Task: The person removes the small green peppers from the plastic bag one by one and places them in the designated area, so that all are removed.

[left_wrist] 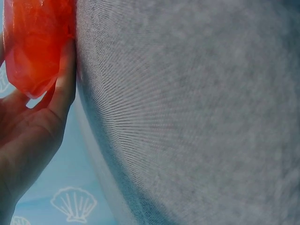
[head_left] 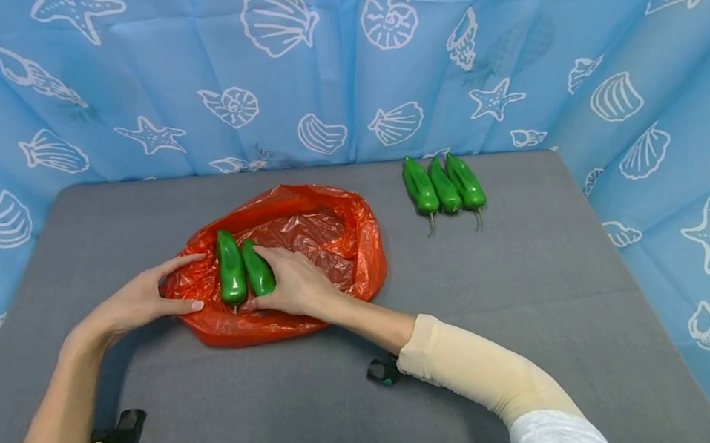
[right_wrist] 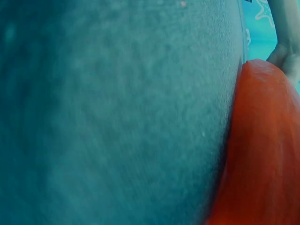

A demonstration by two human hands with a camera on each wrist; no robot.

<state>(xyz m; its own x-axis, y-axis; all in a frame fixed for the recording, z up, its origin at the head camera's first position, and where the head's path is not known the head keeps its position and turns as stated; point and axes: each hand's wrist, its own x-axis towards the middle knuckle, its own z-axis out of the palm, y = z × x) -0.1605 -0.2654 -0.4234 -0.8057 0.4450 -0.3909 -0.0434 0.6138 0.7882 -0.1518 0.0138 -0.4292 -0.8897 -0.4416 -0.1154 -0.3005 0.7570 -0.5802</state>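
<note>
A green pepper (head_left: 258,270) lies inside the right grip (head_left: 295,280).

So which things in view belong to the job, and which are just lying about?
Job:
- red bag, edge held by left hand
- gripped pepper, in right hand, inside the bag
- second pepper, beside it
- three loose peppers, probably: same kind, untouched

Just there:
- shell-print curtain
- black wrist devices
- grey table, support only
</note>
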